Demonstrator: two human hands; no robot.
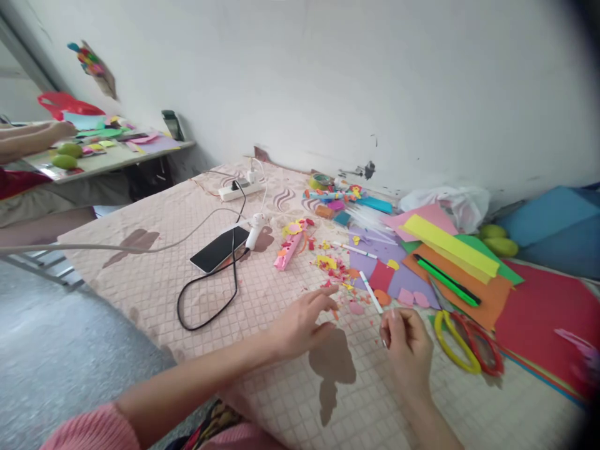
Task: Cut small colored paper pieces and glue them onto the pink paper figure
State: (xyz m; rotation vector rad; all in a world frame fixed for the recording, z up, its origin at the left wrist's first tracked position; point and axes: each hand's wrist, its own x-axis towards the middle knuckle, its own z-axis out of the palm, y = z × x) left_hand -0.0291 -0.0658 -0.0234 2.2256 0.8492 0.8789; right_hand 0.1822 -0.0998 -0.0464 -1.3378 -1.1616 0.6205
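My left hand [307, 322] reaches over the table with its fingers apart and slightly bent, and nothing shows in it. Just beyond its fingertips lie many tiny paper scraps [335, 265]. My right hand [409, 350] is closed, thumb and forefinger pressed together; whatever sits in the pinch is too small to make out. A thin white stick [371, 292] with a teal band lies right by these fingertips; whether they touch is unclear. To the right are scissors [457, 340] with yellow and red handles. A decorated pink paper roll [291, 247] rests farther left.
Coloured paper sheets [539, 306] cover the right side, with a green cutter [447, 281] on top. A phone [219, 249], black cable and white power strip [240, 189] occupy the left. Tape [320, 181] stands near the wall. Another person's arm [35, 139] is at a farther table.
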